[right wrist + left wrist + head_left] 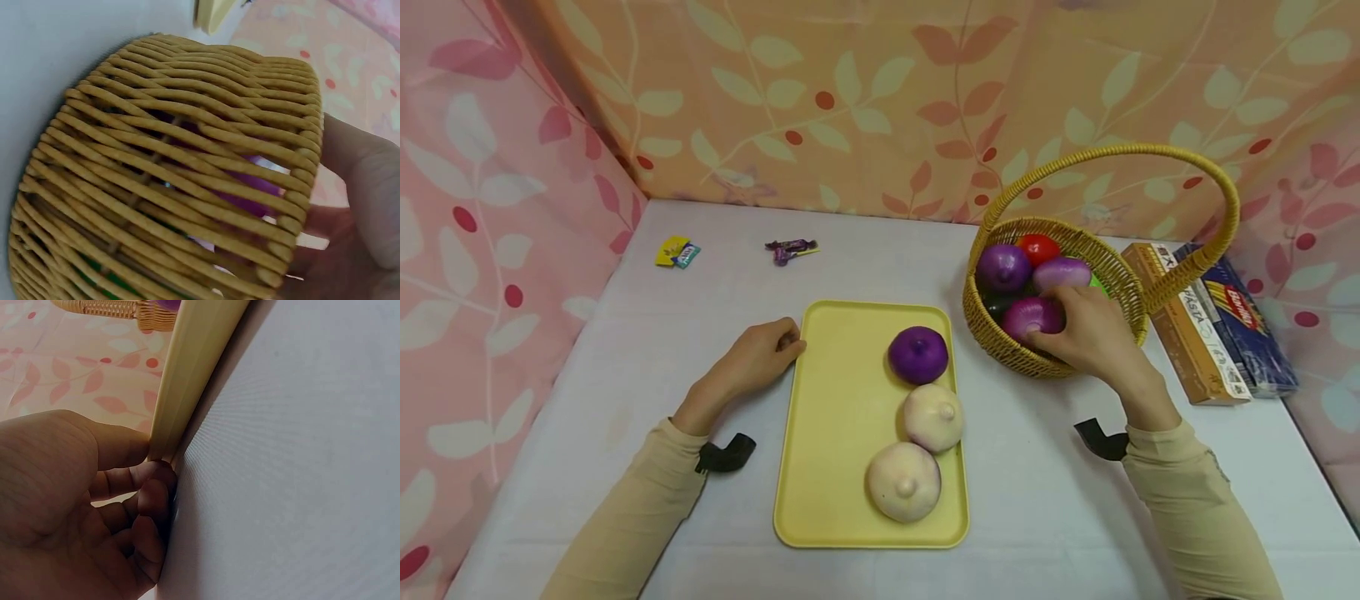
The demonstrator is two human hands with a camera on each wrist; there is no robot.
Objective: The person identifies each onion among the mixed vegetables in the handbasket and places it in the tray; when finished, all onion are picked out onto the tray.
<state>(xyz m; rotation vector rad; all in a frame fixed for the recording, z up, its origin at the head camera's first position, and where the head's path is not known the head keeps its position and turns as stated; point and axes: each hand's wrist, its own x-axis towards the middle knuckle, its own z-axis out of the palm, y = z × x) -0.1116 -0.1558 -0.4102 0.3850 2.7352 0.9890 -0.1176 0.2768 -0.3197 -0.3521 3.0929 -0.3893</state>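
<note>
Head view: the right hand [1090,333] reaches into the basket [1131,287], fingers curled round a purple onion [1030,315] at its near side. The left hand [760,354] rests on the tabletop [1045,467], fingers loosely curled and touching the tray [835,467] at its left edge. On the tray lie one purple onion [918,354] and two white onions [932,417], in a row.
</note>
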